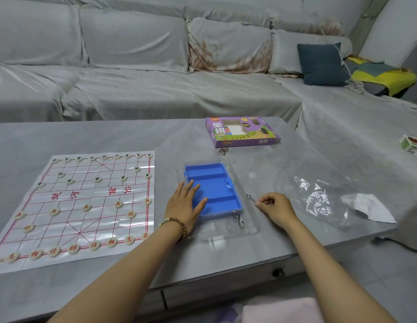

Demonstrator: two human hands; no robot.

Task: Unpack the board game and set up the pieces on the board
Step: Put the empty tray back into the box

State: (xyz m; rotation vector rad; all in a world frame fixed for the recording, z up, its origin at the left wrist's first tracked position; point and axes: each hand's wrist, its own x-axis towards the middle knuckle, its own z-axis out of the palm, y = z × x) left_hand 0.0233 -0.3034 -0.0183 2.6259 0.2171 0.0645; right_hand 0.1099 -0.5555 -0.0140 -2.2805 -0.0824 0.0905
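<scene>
A paper xiangqi board lies at the table's left, with several round cream pieces set along its near and far rows. An empty blue tray sits in a clear plastic shell at the middle. My left hand rests flat on the tray's left edge, fingers straight. Just right of the tray, my right hand pinches a small metal wire piece. Another metal wire piece lies by the tray's near right corner. The purple game box stands at the far side.
Crumpled clear plastic wrap and a white paper slip lie at the right of the grey table. A small metal ring piece sits in front of the box. A covered sofa runs behind and to the right.
</scene>
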